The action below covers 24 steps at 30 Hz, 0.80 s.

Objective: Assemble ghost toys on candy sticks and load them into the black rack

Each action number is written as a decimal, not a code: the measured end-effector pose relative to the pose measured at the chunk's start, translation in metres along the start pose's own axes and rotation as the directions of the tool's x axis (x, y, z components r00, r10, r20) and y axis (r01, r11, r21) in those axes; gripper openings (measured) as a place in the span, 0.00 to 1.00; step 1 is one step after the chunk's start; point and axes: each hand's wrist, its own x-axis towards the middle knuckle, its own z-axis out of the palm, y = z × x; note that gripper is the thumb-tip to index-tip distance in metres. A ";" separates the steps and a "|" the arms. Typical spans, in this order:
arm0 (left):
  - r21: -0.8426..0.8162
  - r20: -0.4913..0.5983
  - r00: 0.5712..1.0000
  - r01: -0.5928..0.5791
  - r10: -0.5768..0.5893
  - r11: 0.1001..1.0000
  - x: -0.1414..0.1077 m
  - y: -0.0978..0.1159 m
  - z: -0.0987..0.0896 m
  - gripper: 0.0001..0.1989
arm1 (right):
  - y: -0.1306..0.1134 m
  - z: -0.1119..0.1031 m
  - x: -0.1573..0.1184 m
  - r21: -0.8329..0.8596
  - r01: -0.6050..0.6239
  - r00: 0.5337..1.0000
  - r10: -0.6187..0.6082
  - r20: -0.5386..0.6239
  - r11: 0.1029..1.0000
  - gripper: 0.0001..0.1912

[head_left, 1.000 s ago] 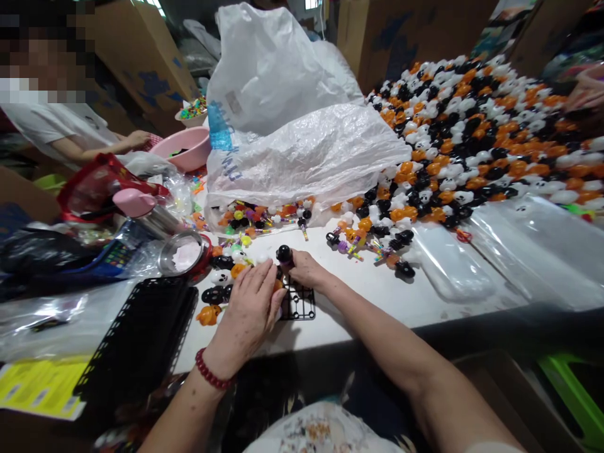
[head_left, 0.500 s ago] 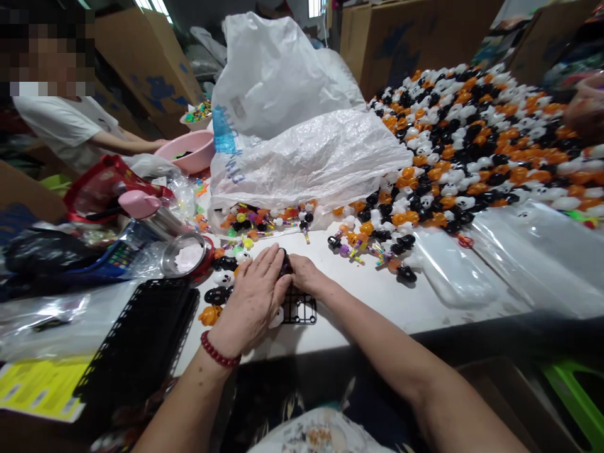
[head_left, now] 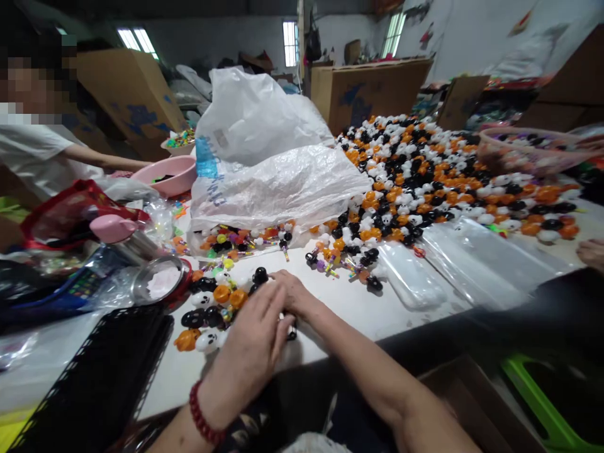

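With fingers extended together, the left hand [head_left: 255,333] is angled in front of the right hand [head_left: 291,294], which is partly hidden. Closure and hold of both cannot be told. At ten o'clock, a black figure [head_left: 260,275] is seen beside the right, mixed toy figures [head_left: 202,300] beside the left.

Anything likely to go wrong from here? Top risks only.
1. The left hand is close beside a white piece with a dark face; a sideways move might knock it out of place.
2. The left hand partly hides the right hand from this camera, so a slip between them could go unseen.
3. The loose pile reaches down to the clear plastic bags; pieces could roll onto them.
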 end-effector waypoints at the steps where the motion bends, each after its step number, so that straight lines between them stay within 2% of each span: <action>1: -0.039 0.026 0.999 -0.036 0.037 0.999 -0.008 0.012 0.006 0.22 | 0.005 -0.011 -0.006 -0.034 -0.025 0.997 0.022 -0.074 0.999 0.18; 2: -0.067 0.062 0.995 -0.072 0.076 0.995 -0.016 0.021 0.015 0.22 | 0.011 -0.024 -0.012 -0.088 -0.076 0.985 0.061 -0.164 0.993 0.19; 4: -0.082 0.127 0.988 -0.082 0.092 0.993 -0.034 0.032 0.039 0.19 | 0.025 -0.050 -0.024 -0.228 -0.239 0.931 0.157 -0.329 0.944 0.18; 6: -0.039 0.151 0.988 -0.009 0.015 0.999 -0.050 0.031 0.068 0.19 | 0.037 -0.070 -0.032 -0.360 -0.395 0.877 0.230 -0.422 0.845 0.18; 9: 0.042 0.130 0.985 0.112 -0.117 0.993 -0.068 0.021 0.101 0.20 | 0.050 -0.084 -0.038 -0.483 -0.463 0.875 0.295 -0.385 0.743 0.16; 11: 0.068 0.126 0.979 0.154 -0.162 0.986 -0.076 0.015 0.109 0.20 | 0.055 -0.084 -0.040 -0.514 -0.450 0.888 0.303 -0.347 0.730 0.14; 13: 0.071 0.138 0.975 0.166 -0.175 0.983 -0.081 0.012 0.109 0.21 | 0.060 -0.081 -0.044 -0.502 -0.427 0.897 0.282 -0.341 0.752 0.14; 16: 0.060 0.157 0.969 0.182 -0.189 0.982 -0.084 0.008 0.102 0.21 | 0.061 -0.080 -0.055 -0.403 -0.405 0.886 0.244 -0.393 0.820 0.14; 19: 0.033 0.177 0.967 0.182 -0.185 0.983 -0.086 0.002 0.097 0.22 | 0.049 -0.082 -0.071 -0.210 -0.376 0.852 0.248 -0.461 0.903 0.14; 22: -0.040 0.164 0.977 0.141 -0.132 0.989 -0.093 -0.007 0.095 0.22 | 0.021 -0.086 -0.088 0.113 -0.317 0.825 0.333 -0.457 0.942 0.14; 24: -0.097 0.097 0.989 0.124 -0.114 0.988 -0.101 -0.010 0.094 0.21 | -0.003 -0.088 -0.097 0.361 -0.273 0.829 0.408 -0.383 0.892 0.18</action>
